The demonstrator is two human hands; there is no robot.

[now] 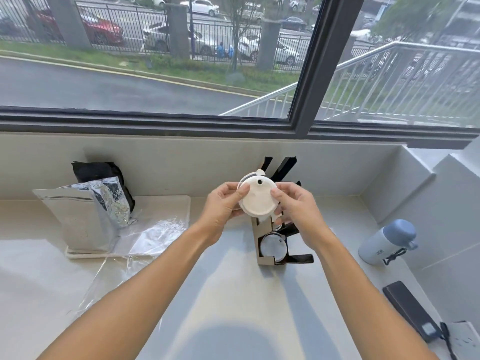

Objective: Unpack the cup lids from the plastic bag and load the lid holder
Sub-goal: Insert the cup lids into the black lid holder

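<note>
A stack of white cup lids (257,197) is held in the air between both hands, its flat round face with a small dark hole turned toward me. My left hand (223,206) grips its left edge, and my right hand (296,206) grips the right edge. Directly below and behind stands the black lid holder (280,245), with white lids visible in its lower slot. The empty clear plastic bag (155,235) lies flat on the counter to the left.
Silver foil pouches (85,216) and a black pouch (98,172) stand at the left, on a white mat. A blue bottle (387,241) stands at the right. A dark phone (410,307) lies near the right front. A window ledge runs behind.
</note>
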